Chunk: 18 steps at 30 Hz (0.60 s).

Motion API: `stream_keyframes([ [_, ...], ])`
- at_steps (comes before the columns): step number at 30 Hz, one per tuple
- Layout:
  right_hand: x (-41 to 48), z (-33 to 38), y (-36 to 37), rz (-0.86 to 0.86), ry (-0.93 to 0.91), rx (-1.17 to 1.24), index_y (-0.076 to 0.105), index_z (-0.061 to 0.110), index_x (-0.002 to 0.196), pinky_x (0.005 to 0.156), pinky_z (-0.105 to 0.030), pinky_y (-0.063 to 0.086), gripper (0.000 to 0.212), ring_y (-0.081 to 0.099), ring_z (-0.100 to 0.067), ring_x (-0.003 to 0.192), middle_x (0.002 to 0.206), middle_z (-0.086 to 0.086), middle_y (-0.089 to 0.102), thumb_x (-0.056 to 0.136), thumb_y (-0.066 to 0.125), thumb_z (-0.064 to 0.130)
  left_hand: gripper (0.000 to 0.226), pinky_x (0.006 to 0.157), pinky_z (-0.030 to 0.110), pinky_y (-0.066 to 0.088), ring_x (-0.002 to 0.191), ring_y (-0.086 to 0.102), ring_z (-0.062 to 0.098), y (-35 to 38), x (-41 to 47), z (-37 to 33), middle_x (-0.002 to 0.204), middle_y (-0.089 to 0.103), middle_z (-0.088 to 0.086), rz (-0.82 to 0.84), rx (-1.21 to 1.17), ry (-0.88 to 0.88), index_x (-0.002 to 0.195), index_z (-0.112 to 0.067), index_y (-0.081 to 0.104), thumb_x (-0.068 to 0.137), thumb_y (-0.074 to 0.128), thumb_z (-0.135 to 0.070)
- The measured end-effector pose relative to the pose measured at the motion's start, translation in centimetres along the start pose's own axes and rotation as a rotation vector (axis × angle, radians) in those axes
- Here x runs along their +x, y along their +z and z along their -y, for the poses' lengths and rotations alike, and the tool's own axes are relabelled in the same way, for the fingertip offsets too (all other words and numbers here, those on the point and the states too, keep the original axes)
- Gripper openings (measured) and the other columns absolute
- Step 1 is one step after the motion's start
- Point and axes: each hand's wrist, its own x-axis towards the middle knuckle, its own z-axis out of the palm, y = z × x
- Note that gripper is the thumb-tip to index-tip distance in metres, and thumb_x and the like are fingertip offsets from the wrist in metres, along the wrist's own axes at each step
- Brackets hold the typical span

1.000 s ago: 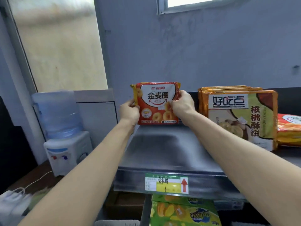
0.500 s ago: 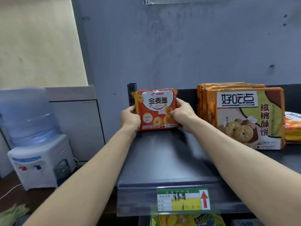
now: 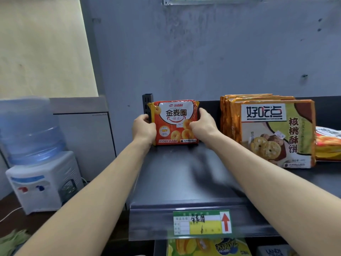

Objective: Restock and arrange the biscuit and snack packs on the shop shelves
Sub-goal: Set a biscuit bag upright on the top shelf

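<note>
Red ring-biscuit pack [image 3: 173, 122] upright at back left corner of the dark shelf [image 3: 184, 178]. Left hand [image 3: 144, 129] grips its 9 o'clock edge, right hand [image 3: 203, 124] its 3 o'clock edge, fingers curled round. Walnut-biscuit packs [image 3: 276, 133] stand apart at 3 o'clock.

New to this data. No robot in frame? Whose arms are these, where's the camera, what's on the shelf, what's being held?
No robot here: a person works with bare hands. The one picture comes from a wide-angle camera on their head, looking forward and down, so both forearms reach in from the bottom. The left hand and right hand grip the side edges of a red biscuit pack, upright at the back left of a dark shelf. To its right stands a row of green-and-brown biscuit packs, then an orange pack at the frame edge. A price label sits on the shelf's front lip. A water dispenser stands off to the left.
</note>
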Motion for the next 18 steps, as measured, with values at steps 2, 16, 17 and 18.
stream_keyframes([
  [2,-0.8,0.8,-0.4,-0.024,-0.08,-0.014,0.053,0.012,0.124,0.074,-0.027,0.059,0.035,0.064,-0.017,0.1,0.117,-0.003,0.063,0.09,0.053,0.005,0.028,0.081,0.033,0.053,0.096,0.057,0.019,-0.3,-0.9,-1.2,0.108,0.058,0.004,-0.014,0.019,0.062,0.122,-0.005,0.054,0.094,0.05,-0.007],
  [16,-9.2,3.0,-9.8,-0.109,-0.369,-0.151,0.06,0.012,0.124,0.098,-0.019,0.044,0.034,0.058,-0.009,0.112,0.12,0.001,0.064,0.09,0.057,0.012,0.017,0.075,0.013,0.049,0.082,0.06,0.004,1.0,-11.1,-8.6,0.092,0.065,-0.004,0.377,0.029,0.386,0.104,-0.016,0.064,0.088,0.061,-0.011],
  [17,-9.7,2.8,-10.7,-0.124,-0.372,-0.159,0.061,0.013,0.122,0.101,-0.025,0.044,0.033,0.058,-0.01,0.113,0.12,0.001,0.065,0.089,0.057,0.013,0.017,0.075,0.013,0.049,0.08,0.06,0.002,1.5,-12.1,-9.2,0.092,0.066,-0.005,0.399,0.033,0.403,0.104,-0.016,0.065,0.088,0.061,-0.011],
  [18,-10.1,2.5,-11.7,-0.134,-0.373,-0.165,0.062,0.013,0.121,0.102,-0.029,0.044,0.032,0.058,-0.011,0.113,0.119,0.001,0.066,0.089,0.058,0.014,0.016,0.074,0.011,0.049,0.078,0.06,0.0,2.0,-13.1,-9.8,0.091,0.066,-0.006,0.421,0.036,0.422,0.104,-0.017,0.065,0.088,0.061,-0.012],
])
